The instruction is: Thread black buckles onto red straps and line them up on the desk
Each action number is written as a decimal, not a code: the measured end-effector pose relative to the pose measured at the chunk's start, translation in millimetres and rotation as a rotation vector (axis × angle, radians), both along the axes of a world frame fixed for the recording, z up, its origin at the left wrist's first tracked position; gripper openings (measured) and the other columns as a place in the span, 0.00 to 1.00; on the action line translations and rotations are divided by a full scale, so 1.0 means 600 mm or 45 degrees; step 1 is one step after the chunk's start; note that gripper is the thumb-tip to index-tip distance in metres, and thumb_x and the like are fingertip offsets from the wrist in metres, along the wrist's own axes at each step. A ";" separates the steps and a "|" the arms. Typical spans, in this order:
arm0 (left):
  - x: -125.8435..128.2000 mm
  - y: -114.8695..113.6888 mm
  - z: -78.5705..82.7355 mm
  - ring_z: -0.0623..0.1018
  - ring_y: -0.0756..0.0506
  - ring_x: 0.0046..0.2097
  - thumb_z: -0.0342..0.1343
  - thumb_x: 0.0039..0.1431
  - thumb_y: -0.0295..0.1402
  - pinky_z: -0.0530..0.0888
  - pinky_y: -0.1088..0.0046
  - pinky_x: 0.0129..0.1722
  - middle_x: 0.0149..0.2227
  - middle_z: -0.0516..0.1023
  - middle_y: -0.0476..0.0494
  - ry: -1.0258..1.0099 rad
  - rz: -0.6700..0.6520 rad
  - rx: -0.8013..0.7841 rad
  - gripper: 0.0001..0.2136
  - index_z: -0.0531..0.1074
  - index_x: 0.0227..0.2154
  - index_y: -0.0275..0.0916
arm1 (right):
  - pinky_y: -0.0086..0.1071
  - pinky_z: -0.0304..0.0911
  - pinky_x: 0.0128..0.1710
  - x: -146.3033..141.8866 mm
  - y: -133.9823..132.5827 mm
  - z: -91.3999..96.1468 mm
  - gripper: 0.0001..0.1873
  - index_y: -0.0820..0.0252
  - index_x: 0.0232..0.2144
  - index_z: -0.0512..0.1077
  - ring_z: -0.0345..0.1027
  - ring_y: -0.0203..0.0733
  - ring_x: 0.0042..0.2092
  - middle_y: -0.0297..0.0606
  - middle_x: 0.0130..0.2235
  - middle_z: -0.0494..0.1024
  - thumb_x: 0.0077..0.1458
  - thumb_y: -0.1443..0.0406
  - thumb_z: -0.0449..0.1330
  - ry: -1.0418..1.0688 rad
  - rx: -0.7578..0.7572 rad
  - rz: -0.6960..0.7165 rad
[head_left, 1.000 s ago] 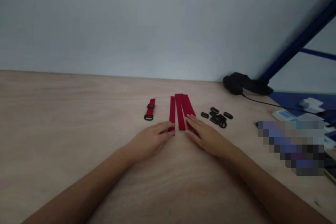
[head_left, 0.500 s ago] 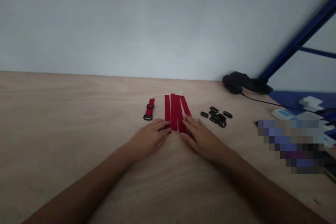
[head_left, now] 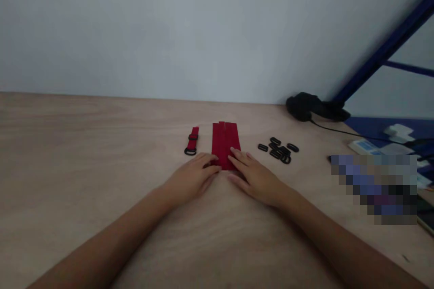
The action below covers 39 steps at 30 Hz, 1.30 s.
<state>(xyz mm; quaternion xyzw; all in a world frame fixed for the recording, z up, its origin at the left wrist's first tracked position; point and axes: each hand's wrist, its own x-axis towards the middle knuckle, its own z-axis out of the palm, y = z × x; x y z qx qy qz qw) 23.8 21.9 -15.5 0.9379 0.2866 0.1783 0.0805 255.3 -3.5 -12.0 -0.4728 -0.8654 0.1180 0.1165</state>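
Several red webbing straps (head_left: 224, 142) lie side by side on the wooden table (head_left: 84, 167), their edges close together. My left hand (head_left: 194, 177) rests at the near left corner of the straps, its fingertips touching them. From the right, my right hand (head_left: 256, 177) lays its outstretched fingers on the near right part of the straps. Neither hand grips anything. Left of the straps sits a short red strap (head_left: 192, 143) threaded through a black slider (head_left: 193, 137), with a black D-shaped ring (head_left: 190, 151) at its near end.
Right of the straps is a loose pile of black buckles and rings (head_left: 279, 149). A black object with a cable (head_left: 300, 106) stands by the wall (head_left: 169, 31). A pixelated patch covers something at the right, near white boxes (head_left: 364, 146) and a blue frame (head_left: 373, 61).
The red straps, fanned apart before, now lie edge to edge in one block. My right hand has moved slightly left, pushing the rightmost strap inward. My left hand has hardly moved.
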 end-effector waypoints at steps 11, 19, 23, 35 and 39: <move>-0.032 0.027 0.010 0.71 0.35 0.43 0.50 0.61 0.43 0.73 0.54 0.43 0.41 0.70 0.33 0.050 0.794 0.200 0.18 0.74 0.43 0.33 | 0.54 0.48 0.64 -0.005 -0.001 0.009 0.29 0.63 0.60 0.63 0.51 0.53 0.66 0.51 0.65 0.57 0.61 0.54 0.53 0.210 0.011 -0.115; -0.059 0.038 0.026 0.67 0.39 0.56 0.47 0.54 0.21 0.68 0.56 0.56 0.54 0.68 0.36 -0.123 0.399 0.067 0.19 0.73 0.48 0.36 | 0.52 0.52 0.63 0.001 0.000 0.012 0.24 0.63 0.55 0.69 0.55 0.53 0.64 0.52 0.63 0.61 0.62 0.56 0.52 0.249 0.031 -0.161; -0.087 0.038 0.041 0.63 0.39 0.62 0.49 0.54 0.21 0.62 0.55 0.61 0.60 0.65 0.40 0.072 -0.025 -0.182 0.21 0.72 0.50 0.42 | 0.51 0.54 0.62 0.001 -0.001 0.014 0.24 0.65 0.54 0.70 0.57 0.53 0.63 0.53 0.62 0.63 0.62 0.57 0.52 0.233 0.039 -0.160; -0.075 -0.006 0.072 0.70 0.41 0.47 0.60 0.56 0.37 0.69 0.63 0.48 0.44 0.70 0.43 0.170 -0.028 -0.458 0.11 0.74 0.42 0.44 | 0.46 0.62 0.58 0.011 0.003 0.020 0.17 0.62 0.47 0.75 0.67 0.49 0.57 0.49 0.55 0.73 0.62 0.60 0.53 0.309 0.129 -0.185; -0.056 -0.014 0.067 0.72 0.42 0.45 0.61 0.55 0.37 0.70 0.65 0.46 0.44 0.74 0.43 0.014 0.023 -0.435 0.11 0.74 0.40 0.41 | 0.46 0.64 0.56 0.003 -0.004 0.027 0.14 0.60 0.45 0.76 0.69 0.49 0.53 0.48 0.51 0.76 0.61 0.62 0.55 0.386 0.192 -0.146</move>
